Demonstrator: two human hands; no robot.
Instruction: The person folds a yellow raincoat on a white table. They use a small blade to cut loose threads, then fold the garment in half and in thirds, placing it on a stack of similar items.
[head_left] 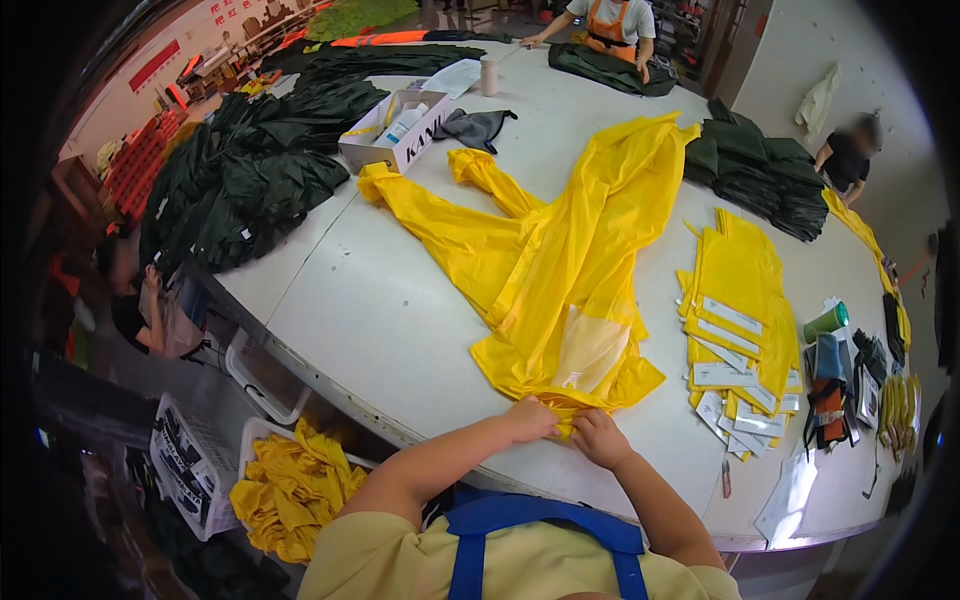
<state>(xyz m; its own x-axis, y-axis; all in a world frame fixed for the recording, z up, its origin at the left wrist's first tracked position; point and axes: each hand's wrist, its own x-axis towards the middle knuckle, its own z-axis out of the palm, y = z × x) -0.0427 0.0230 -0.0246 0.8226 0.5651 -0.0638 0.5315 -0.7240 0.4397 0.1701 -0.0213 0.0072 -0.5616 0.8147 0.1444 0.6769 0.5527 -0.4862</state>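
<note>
2 curled hands (532, 420) (601, 440) grip yellow garment (548, 270).

A broad, plain blue bib (550, 513) crosses the front. Two straps (467, 565) of the same blue run from the bib, set well apart. Under the bib is a pale yellow shirt (545, 565), short sleeves (365, 548) either side; forearms (440, 460) and hands (533, 418) are bare.
</note>
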